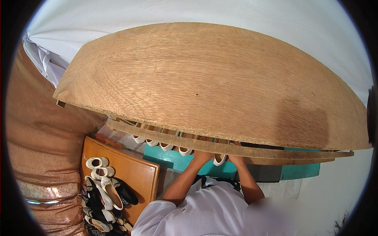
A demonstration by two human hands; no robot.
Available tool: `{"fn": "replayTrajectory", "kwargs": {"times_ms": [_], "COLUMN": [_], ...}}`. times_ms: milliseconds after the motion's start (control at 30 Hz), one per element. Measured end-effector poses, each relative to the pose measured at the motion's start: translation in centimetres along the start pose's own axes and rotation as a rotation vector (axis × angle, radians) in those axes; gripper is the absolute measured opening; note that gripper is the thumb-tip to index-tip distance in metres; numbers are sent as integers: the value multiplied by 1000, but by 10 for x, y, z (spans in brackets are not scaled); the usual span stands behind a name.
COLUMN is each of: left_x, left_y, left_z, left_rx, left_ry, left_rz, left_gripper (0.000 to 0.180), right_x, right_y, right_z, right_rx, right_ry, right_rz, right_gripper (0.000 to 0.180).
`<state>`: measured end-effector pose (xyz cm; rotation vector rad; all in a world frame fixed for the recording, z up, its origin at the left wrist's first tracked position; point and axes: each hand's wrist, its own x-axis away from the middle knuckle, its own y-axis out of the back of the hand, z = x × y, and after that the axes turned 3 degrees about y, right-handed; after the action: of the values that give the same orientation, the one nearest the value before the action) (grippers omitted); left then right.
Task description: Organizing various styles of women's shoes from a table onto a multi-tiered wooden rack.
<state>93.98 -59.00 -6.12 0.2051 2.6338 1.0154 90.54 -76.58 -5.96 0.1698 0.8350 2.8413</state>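
Note:
Both my arms reach in under a wide wooden board [189, 78] with a curved far edge. My left hand [202, 157] shows only near its wrist and back; its fingers are hidden beneath the board and a wooden slat [165, 138]. Just right of it, the pale toe of a shoe [219, 160] pokes out below the slat. On that shoe's other side is my right hand [236, 159], its fingers also covered. Whether either hand grips the shoe cannot be seen. Left of my hands, several white shoes [167, 147] sit in a row, toes toward me.
An orange-brown wooden panel [138, 173] at the left holds a pile of black and white shoes [104, 188]. Shiny brown cloth [47, 149] hangs at far left, white cloth [244, 13] behind the board. Teal panels [208, 169] lie below the slat.

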Motion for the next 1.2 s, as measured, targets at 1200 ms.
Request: {"fn": "replayTrajectory", "kwargs": {"times_ms": [1200], "left_x": [36], "left_y": [65], "left_z": [-49], "left_rx": [191], "left_ry": [157], "left_rz": [-307], "left_gripper": [26], "right_x": [23], "right_y": [0], "right_z": [57], "right_rx": [78], "right_ry": [762], "right_rz": [-3], "right_gripper": [28]}}
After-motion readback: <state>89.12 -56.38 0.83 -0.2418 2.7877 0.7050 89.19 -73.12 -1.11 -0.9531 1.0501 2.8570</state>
